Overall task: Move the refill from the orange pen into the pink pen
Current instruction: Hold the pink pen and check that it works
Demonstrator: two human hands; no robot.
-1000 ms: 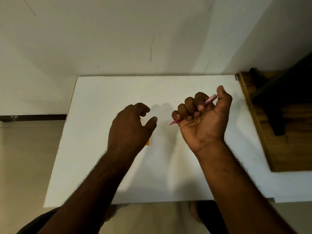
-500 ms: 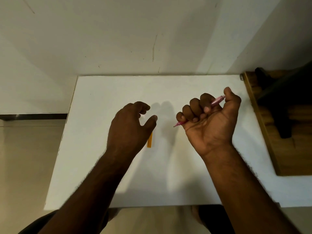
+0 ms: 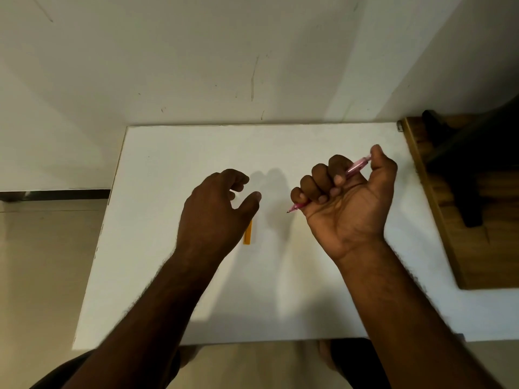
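My right hand (image 3: 346, 203) is raised over the white table (image 3: 168, 164), palm toward me, with its fingers curled round the pink pen (image 3: 355, 168). The pen's tip pokes out to the lower left and its clicker end sits under my thumb at the upper right. My left hand (image 3: 216, 211) hovers to the left with loosely curled fingers and holds nothing. An orange pen part (image 3: 247, 233) lies on the table just below my left thumb, mostly hidden by the hand.
A wooden surface (image 3: 460, 248) with a dark object on it adjoins the table's right edge. A white wall stands behind the table. Tiled floor lies to the left, and my feet show under the near edge.
My right hand with the pink pen has shifted slightly right and up. More of the orange part shows beside my left hand, which has hardly moved.
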